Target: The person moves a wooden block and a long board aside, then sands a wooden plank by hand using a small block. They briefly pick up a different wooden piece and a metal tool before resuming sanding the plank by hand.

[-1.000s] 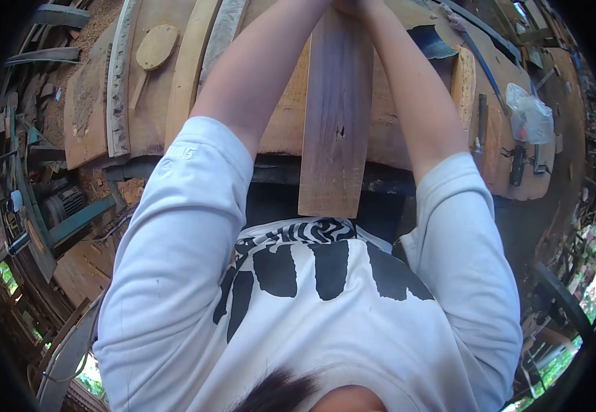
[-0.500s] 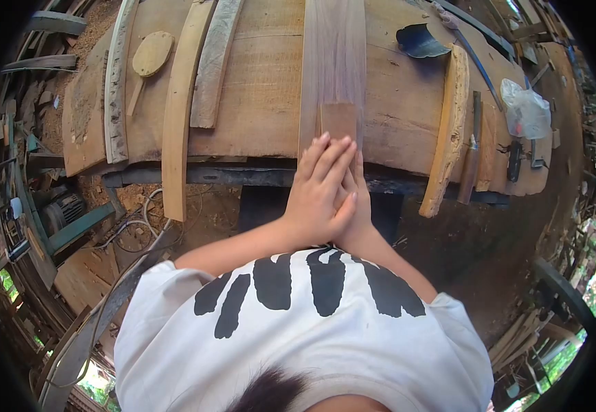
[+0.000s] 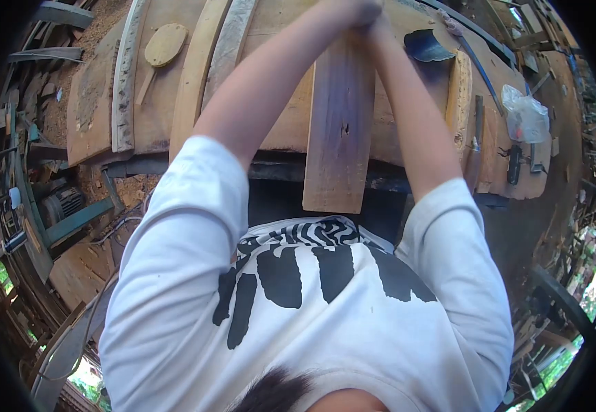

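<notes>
At the top edge of the view, my left hand [image 3: 350, 11] and my right hand [image 3: 378, 26] are close together over a long wooden plank [image 3: 342, 144]. Both arms reach fully forward along it. My fingers are hidden or cut off by the frame edge, and the hands look blurred. The brown rectangular block that lay under my hands earlier is out of sight. The plank has a purplish-brown face with a small dark knot hole, and its near end sticks out past the bench edge.
On the wooden bench top [image 3: 277, 127] lie a round wooden paddle [image 3: 166, 45] and several strips [image 3: 198, 75] to the left. To the right are a dark curved piece [image 3: 427, 47], a rough-edged board [image 3: 458, 103], a plastic bag [image 3: 525, 113] and a black-handled tool [image 3: 514, 163].
Both hands have slid away from my body, from the plank's near part to the top of the view. My arms have straightened, and the plank's near end now shows.
</notes>
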A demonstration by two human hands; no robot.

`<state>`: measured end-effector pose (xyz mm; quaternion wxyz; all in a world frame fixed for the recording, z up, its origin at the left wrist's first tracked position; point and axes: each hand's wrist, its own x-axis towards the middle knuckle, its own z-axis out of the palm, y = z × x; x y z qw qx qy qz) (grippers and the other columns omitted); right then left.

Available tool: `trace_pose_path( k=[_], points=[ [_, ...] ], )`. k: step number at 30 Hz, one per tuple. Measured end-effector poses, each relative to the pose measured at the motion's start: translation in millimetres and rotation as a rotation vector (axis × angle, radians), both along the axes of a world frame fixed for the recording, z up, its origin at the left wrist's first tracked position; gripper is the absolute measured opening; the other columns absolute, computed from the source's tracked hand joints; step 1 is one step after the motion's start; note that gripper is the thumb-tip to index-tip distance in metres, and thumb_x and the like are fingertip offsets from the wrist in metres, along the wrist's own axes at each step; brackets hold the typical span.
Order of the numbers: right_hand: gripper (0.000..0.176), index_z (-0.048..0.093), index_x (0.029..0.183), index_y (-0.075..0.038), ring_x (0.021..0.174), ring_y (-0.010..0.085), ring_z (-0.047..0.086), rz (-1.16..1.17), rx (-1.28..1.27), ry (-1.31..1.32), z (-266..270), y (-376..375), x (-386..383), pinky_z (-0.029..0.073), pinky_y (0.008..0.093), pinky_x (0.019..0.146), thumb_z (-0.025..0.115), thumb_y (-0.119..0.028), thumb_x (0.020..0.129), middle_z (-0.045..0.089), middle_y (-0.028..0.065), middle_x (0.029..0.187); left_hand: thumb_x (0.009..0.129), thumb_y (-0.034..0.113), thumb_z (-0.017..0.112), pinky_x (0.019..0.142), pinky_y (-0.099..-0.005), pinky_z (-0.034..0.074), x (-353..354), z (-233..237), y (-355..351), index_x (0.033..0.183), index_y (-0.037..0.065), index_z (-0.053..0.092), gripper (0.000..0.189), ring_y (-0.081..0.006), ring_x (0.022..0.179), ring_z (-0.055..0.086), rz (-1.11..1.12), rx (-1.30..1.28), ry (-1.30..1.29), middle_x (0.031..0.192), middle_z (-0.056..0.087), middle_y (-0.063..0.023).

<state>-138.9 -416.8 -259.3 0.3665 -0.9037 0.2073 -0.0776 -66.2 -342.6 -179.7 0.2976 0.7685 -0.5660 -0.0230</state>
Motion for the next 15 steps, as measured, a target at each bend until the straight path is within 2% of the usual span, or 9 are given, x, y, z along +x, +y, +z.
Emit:
trace_pose_path(
  k=[1, 2, 3, 4, 5, 6, 9, 12, 15],
  points=[
    [0.045, 0.057, 0.127, -0.013, 0.124, 0.0317, 0.052, -0.025, -0.474, 0.246, 27.7, 36.4, -31.0, 0.041, 0.0453, 0.104, 0.058, -0.031, 0.086, 0.059, 0.0144, 0.131, 0.087, 0.031, 0.047, 0.110, -0.0432, 0.038, -20.2, 17.0, 32.9, 0.111, -0.007, 0.066, 0.049, -0.0405, 0.126, 0.051, -0.046, 0.097, 0.016, 0.125, 0.059, -0.0283],
    [0.045, 0.057, 0.129, -0.016, 0.125, 0.0312, 0.051, 0.092, -0.672, 0.126, 24.3, 67.1, -59.1, 0.040, 0.0447, 0.105, 0.058, -0.030, 0.086, 0.058, 0.0143, 0.133, 0.089, 0.031, 0.050, 0.107, -0.0445, 0.042, -41.1, 20.6, 62.8, 0.114, -0.004, 0.065, 0.046, -0.0383, 0.129, 0.049, -0.038, 0.101, -0.033, 0.128, 0.058, -0.0276],
    [0.051, 0.050, 0.137, -0.013, 0.136, 0.0299, 0.041, 0.164, -0.705, 0.350, 57.6, 108.0, -89.3, 0.030, 0.0415, 0.115, 0.055, -0.033, 0.090, 0.049, 0.0121, 0.144, 0.091, 0.032, 0.053, 0.103, -0.0459, 0.045, -62.6, 15.1, 93.1, 0.117, -0.001, 0.064, 0.043, -0.0362, 0.132, 0.048, -0.030, 0.102, -0.082, 0.130, 0.056, -0.0270],
    [0.059, 0.047, 0.140, -0.009, 0.139, 0.0332, 0.037, 0.068, -0.584, 0.028, 48.3, 143.4, -121.6, 0.025, 0.0467, 0.118, 0.056, -0.036, 0.088, 0.045, 0.0159, 0.146, 0.090, 0.031, 0.054, 0.105, -0.0475, 0.044, -82.4, -7.8, 125.3, 0.116, -0.003, 0.063, 0.044, -0.0412, 0.132, 0.046, -0.046, -0.145, -0.143, 0.128, 0.056, -0.0273],
    [0.065, 0.046, 0.141, -0.005, 0.141, 0.0368, 0.034, 0.090, -0.647, 0.022, 63.6, 182.5, -145.4, 0.022, 0.0516, 0.119, 0.059, -0.037, 0.085, 0.044, 0.0196, 0.147, 0.088, 0.031, 0.056, 0.108, -0.0493, 0.041, -100.8, -2.3, 163.8, 0.119, -0.006, 0.060, 0.048, -0.0461, 0.134, 0.042, -0.166, -0.139, -0.023, 0.127, 0.055, -0.0288],
    [0.069, 0.045, 0.142, -0.003, 0.142, 0.0395, 0.032, 0.104, -0.499, 0.013, 74.2, 212.3, -171.0, 0.020, 0.0555, 0.119, 0.059, -0.037, 0.085, 0.040, 0.0221, 0.149, 0.087, 0.033, 0.057, 0.112, -0.0513, 0.036, -119.3, -0.1, 200.0, 0.125, -0.009, 0.055, 0.057, -0.0480, 0.137, 0.037, -0.260, -0.077, 0.017, 0.131, 0.051, -0.0316],
    [0.071, 0.045, 0.143, -0.002, 0.143, 0.0399, 0.033, 0.112, -0.462, 0.137, 81.6, 274.5, -221.5, 0.023, 0.0563, 0.118, 0.059, -0.039, 0.084, 0.037, 0.0239, 0.151, 0.086, 0.037, 0.058, 0.115, -0.0543, 0.028, -165.6, 9.2, 269.2, 0.131, -0.013, 0.048, 0.067, -0.0468, 0.142, 0.031, -0.367, 0.017, 0.168, 0.139, 0.042, -0.0325],
    [0.075, 0.042, 0.145, -0.001, 0.144, 0.0390, 0.030, 0.101, -0.464, 0.164, 77.4, 274.7, -218.4, 0.022, 0.0567, 0.118, 0.060, -0.039, 0.083, 0.036, 0.0253, 0.152, 0.087, 0.037, 0.057, 0.116, -0.0537, 0.027, -166.3, 12.0, 267.4, 0.132, -0.011, 0.047, 0.066, -0.0459, 0.143, 0.028, -0.349, 0.039, 0.204, 0.143, 0.038, -0.0311],
    [0.072, 0.041, 0.143, -0.001, 0.144, 0.0382, 0.028, 0.029, -0.443, -0.033, 77.8, 220.6, -164.0, 0.022, 0.0526, 0.119, 0.061, -0.034, 0.083, 0.037, 0.0242, 0.150, 0.087, 0.035, 0.055, 0.117, -0.0512, 0.027, -120.4, -7.2, 206.1, 0.137, -0.008, 0.042, 0.067, -0.0456, 0.142, 0.029, -0.253, -0.011, 0.080, 0.145, 0.037, -0.0312]
  ],
)
